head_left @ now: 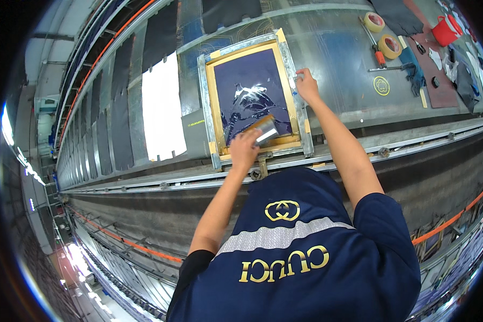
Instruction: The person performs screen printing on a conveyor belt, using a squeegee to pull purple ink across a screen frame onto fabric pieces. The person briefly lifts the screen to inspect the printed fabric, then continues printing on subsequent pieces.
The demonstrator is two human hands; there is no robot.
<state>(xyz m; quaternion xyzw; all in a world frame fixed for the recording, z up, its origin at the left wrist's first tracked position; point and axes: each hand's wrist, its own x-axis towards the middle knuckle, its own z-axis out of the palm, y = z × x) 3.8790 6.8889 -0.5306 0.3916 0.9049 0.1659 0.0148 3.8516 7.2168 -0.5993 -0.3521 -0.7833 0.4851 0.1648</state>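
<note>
A screen printing frame (300, 121) lies on the long table, with metal sides and yellow tape along its inner edges. Dark, glossy ink (247, 75) covers the mesh, smeared into streaks toward the near end. My left hand (245, 148), slightly blurred, grips a squeegee (267, 131) with a shiny metal face and an orange-brown edge. The squeegee is tilted over the near part of the mesh. At the frame's right side, my right hand (307, 86) has its fingers bent round the metal edge.
Left of the frame lie a white sheet (162, 110) and several dark fabric pieces (122, 102). Tape rolls (389, 46), an orange-handled tool (379, 58), dark gloves (413, 72) and a red bucket (446, 31) sit at right. A metal rail (354, 154) runs along the near table edge.
</note>
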